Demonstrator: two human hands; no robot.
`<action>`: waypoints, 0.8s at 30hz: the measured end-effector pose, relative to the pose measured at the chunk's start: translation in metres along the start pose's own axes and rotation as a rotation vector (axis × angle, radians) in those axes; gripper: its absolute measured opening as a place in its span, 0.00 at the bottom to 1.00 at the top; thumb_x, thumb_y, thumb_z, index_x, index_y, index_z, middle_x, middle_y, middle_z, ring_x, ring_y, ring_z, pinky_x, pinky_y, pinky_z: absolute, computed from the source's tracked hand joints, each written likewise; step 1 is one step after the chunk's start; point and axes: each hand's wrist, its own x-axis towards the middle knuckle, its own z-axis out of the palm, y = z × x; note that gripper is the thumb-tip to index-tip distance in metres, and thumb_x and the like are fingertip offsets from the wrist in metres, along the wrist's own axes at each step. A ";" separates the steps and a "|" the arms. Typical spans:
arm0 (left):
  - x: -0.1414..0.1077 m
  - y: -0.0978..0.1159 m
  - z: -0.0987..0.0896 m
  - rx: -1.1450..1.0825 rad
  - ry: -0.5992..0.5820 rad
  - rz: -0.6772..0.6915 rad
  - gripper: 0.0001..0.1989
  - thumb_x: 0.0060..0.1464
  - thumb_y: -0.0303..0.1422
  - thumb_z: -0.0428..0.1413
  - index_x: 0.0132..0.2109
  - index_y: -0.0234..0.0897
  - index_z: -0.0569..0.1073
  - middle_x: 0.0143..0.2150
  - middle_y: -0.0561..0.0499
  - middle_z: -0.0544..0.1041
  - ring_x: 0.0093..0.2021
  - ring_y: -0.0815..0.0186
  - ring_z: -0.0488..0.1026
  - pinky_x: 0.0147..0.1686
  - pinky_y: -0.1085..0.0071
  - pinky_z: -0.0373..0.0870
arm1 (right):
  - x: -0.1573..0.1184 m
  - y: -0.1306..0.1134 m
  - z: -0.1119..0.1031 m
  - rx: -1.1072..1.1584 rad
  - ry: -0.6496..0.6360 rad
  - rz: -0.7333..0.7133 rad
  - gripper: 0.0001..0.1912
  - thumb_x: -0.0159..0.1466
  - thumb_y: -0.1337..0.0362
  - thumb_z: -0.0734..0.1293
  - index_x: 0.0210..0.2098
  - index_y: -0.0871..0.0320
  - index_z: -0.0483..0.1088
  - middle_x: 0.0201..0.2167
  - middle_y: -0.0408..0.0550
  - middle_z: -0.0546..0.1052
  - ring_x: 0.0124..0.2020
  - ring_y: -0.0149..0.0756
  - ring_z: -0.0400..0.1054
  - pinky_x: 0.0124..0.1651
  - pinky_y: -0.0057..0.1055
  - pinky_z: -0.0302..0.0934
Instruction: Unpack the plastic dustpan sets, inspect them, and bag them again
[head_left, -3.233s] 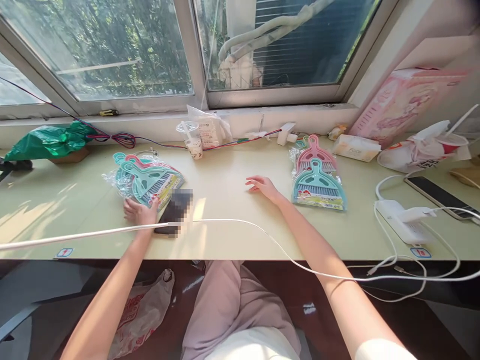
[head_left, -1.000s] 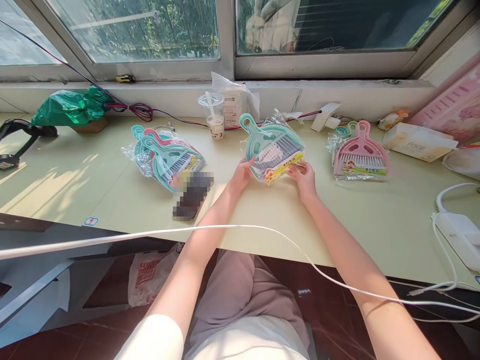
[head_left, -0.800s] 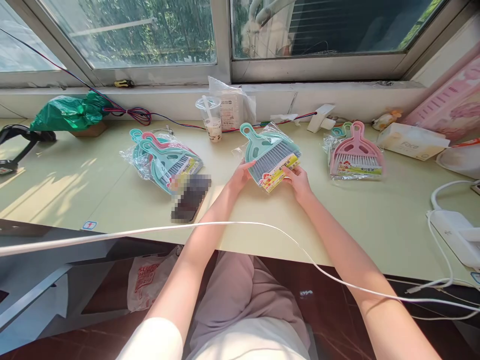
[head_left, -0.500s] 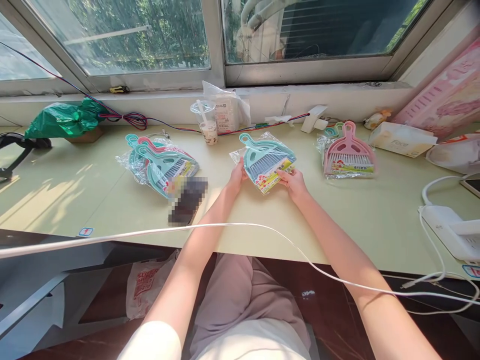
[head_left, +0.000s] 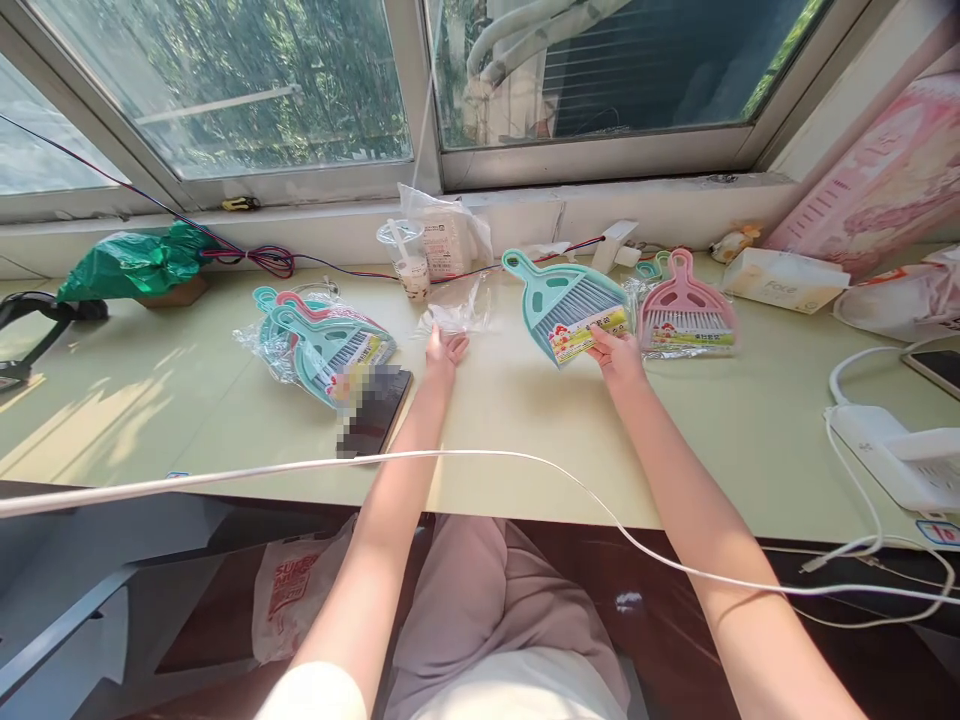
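My right hand grips the lower right of a teal dustpan and brush set, over its printed card, just above the table. Further left, my left hand is closed at the edge of a crumpled clear plastic bag. No dustpan shows inside that bag. A stack of teal and pink dustpan sets in clear wrapping lies to the left. Right of my right hand is a pink dustpan set, with more handles behind it.
A dark phone lies by my left forearm. Behind stand a drink cup and a wrapped packet. A white cable crosses in front of both forearms. A power strip is at right, a green bag at far left.
The teal dustpan set has come out of its clear bag and moved right with my right hand. My left hand has drawn left with the bag.
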 end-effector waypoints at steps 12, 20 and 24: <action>-0.062 -0.009 0.009 0.786 0.100 0.969 0.34 0.60 0.44 0.52 0.69 0.38 0.52 0.72 0.39 0.48 0.73 0.54 0.38 0.68 0.53 0.40 | -0.003 0.011 0.006 0.050 -0.049 0.006 0.15 0.47 0.68 0.76 0.30 0.56 0.69 0.31 0.44 0.77 0.37 0.35 0.75 0.44 0.35 0.73; -0.091 -0.038 0.030 0.374 -0.452 0.541 0.29 0.57 0.40 0.58 0.64 0.47 0.61 0.64 0.48 0.65 0.65 0.60 0.61 0.64 0.63 0.54 | -0.025 0.014 0.021 -0.211 -0.370 0.098 0.24 0.42 0.54 0.79 0.34 0.57 0.71 0.35 0.46 0.77 0.40 0.38 0.74 0.49 0.39 0.70; -0.092 -0.033 0.025 0.366 -0.348 0.622 0.26 0.59 0.39 0.55 0.64 0.48 0.62 0.64 0.50 0.66 0.65 0.61 0.61 0.64 0.66 0.55 | -0.015 0.014 0.012 -0.483 -0.403 0.056 0.33 0.42 0.59 0.78 0.47 0.53 0.69 0.39 0.46 0.76 0.41 0.40 0.73 0.43 0.39 0.70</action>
